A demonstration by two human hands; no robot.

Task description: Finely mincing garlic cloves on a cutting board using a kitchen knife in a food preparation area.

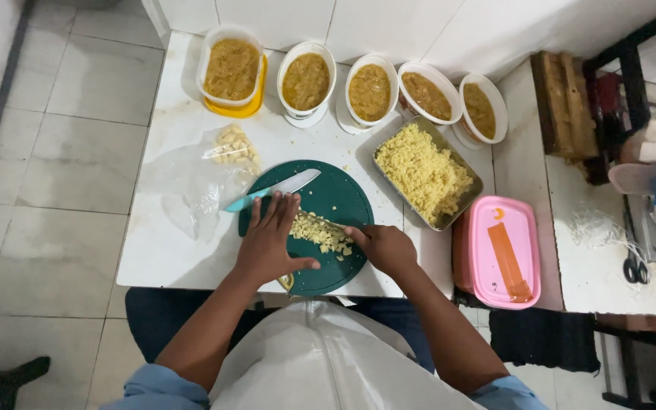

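A round green cutting board point(335, 193) lies on the white table point(161, 243) in front of me. A small pile of chopped pale yellow pieces point(319, 230) sits on it. My left hand point(271, 239) rests palm down on the board, fingers spread, just left of the pile. My right hand point(385, 247) presses against the pile's right side with its fingers curled; I cannot see whether it holds any pieces. A knife point(286, 186) with a teal handle lies loose on the board's far edge, beyond my left fingertips.
A clear plastic bag point(191, 182) with peeled cloves point(233, 148) lies left of the board. A metal tray point(440, 226) of chopped pieces stands to the right, next to a pink lidded box point(504, 250). Several white tubs point(305, 53) of brown paste line the wall.
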